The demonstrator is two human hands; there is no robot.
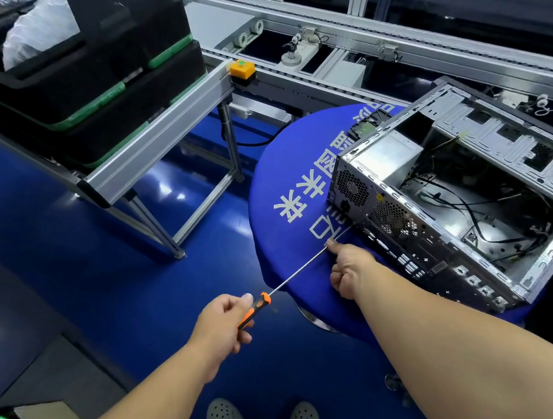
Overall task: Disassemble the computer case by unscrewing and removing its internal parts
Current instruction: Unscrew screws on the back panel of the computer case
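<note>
A factory floor of glossy blue paint [69, 227] runs under a long aluminium roller conveyor [318, 73] at the back, with stacked black plastic crates edged in green [86, 84] on an aluminium frame at left. Nearer, a round table covered in blue cloth with white lettering [292, 176] carries the open grey steel computer case [459, 195], lying on its side with loose black cables and a silver power supply box [388, 156] inside. The left hand [220, 327] is wrapped around the orange-and-black handle of a long thin-shafted screwdriver [299, 270], whose tip reaches the case's perforated rear panel low beside the fan grilles. The right hand [347, 269] is curled, thumb and fingers steadying the shaft. The screw itself is too small to make out. Good practice here looks like keeping the shaft square to the panel and pressing in while turning; the long shaft could skate off.
</note>
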